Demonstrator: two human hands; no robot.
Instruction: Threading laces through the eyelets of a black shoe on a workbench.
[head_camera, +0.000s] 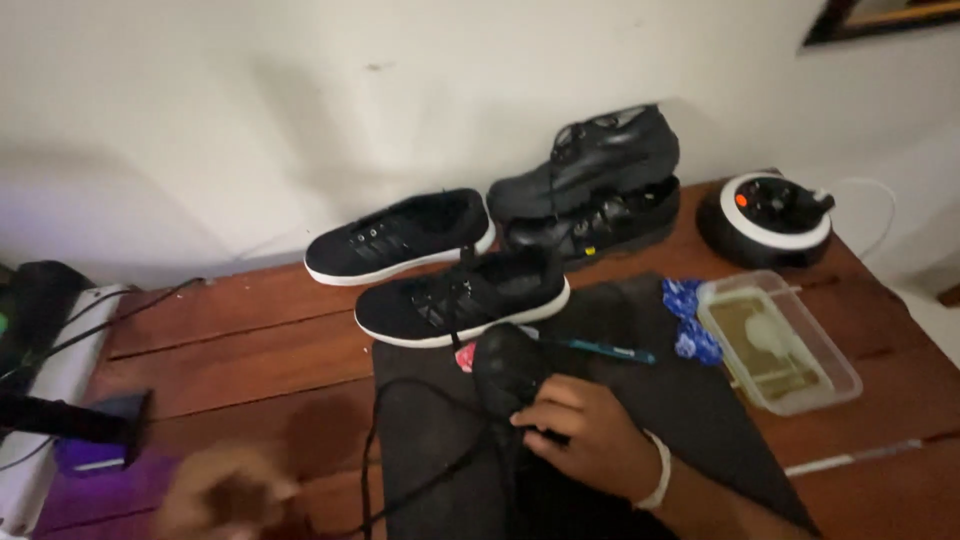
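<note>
**Inspector:** Near the front edge of the wooden surface (250, 345), the right hand (590, 440) is curled down over a black shoe (505, 375) lying on a dark cloth (640, 400); its fingers (545, 415) pinch at the tongue or lace area, though exactly what they hold is hidden. The left hand (225, 490) is a blur at the lower left, so whether it is open or closed I cannot tell.

**Assistant:** Risks?

**Inspector:** A loose black lace (385, 470) loops off the shoe toward the front edge. In my judgement a quick pull could snag it or drag the shoe and cloth forward (the cloth looks free to slide). A blue pen (605, 350) lies just beyond the shoe and might be knocked away by a sweep of the wrist.

**Assistant:** Room to move?

**Inspector:** Tight behind. A white-soled black sneaker (460, 300) sits just beyond the held shoe, a matching sneaker (400, 238) behind it, and two dark leather shoes (590, 180) are stacked against the wall. To the right, a clear plastic box (780, 345) with blue scraps (690, 315) beside it lies close to the cloth, and a round black-and-white appliance (765, 215) occupies the far corner. Open boards lie left of the cloth, between it and the cables (120, 310) at the left edge.
</note>
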